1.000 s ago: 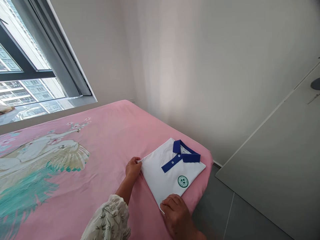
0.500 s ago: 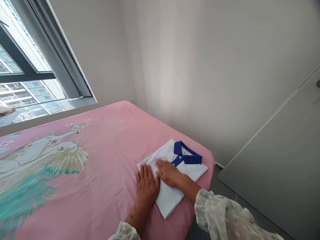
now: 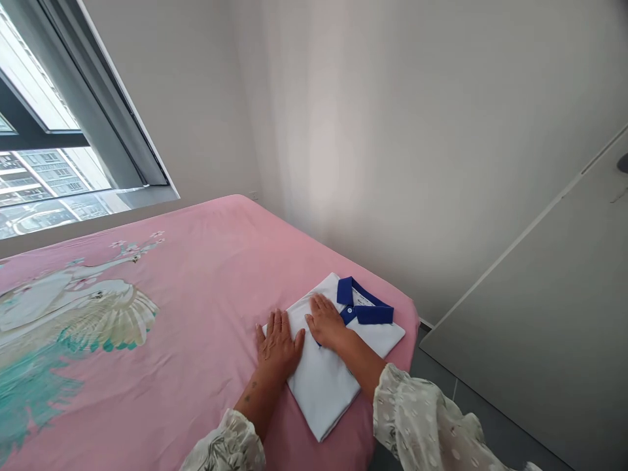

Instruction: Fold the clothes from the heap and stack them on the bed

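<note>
A white polo shirt [image 3: 326, 389] with a blue collar and blue button placket lies folded flat near the bed's right corner, its collar toward the far right. My left hand [image 3: 279, 347] rests flat on the shirt's left edge, fingers stretched out and slightly spread. On the chest, just left of the placket, lies my right hand [image 3: 328, 322], palm down with its fingers extended. Part of the placket is hidden under the right hand. Neither hand grips the cloth.
The shirt lies on a pink bed sheet [image 3: 210, 261] printed with white cranes [image 3: 98, 301] at the left. A grey wall [image 3: 367, 131] runs along the bed's far right side. At the right stands a grey panel [image 3: 554, 314] above a dark tiled floor [image 3: 436, 366]. A window [image 3: 44, 157] is at upper left.
My right hand has slid slightly up and away across the chest, and its fingers are no longer blurred. My left hand stays flat on the left edge. The view has shifted a little.
</note>
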Action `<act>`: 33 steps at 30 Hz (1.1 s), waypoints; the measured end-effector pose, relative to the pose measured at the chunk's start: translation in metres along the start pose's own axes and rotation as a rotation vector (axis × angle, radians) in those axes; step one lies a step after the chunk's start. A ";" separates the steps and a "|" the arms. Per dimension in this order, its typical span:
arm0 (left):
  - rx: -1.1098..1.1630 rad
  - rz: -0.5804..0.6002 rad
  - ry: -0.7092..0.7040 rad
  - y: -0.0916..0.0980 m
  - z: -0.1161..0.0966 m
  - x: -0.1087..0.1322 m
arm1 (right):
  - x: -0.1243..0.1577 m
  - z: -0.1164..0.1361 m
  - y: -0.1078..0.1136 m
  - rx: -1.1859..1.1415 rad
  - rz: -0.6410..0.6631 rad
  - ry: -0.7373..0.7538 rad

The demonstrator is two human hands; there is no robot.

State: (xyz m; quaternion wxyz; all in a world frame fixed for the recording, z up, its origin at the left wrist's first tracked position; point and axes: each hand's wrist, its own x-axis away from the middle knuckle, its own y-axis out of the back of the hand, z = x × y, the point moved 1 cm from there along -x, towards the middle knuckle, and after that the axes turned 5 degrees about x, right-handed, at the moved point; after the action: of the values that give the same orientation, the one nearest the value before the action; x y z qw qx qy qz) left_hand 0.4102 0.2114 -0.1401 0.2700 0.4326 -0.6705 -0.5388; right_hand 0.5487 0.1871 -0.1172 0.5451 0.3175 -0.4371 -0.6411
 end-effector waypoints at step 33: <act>-0.061 -0.033 -0.308 -0.009 -0.031 0.093 | 0.139 -0.064 0.004 0.206 -0.131 -0.010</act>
State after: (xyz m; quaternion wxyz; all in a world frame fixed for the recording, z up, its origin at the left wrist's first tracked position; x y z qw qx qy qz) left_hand 0.3937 0.1151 -0.1500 0.1682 0.3472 -0.6802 -0.6233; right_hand 0.5789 0.0378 -0.1310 0.4643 0.3964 -0.4817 -0.6287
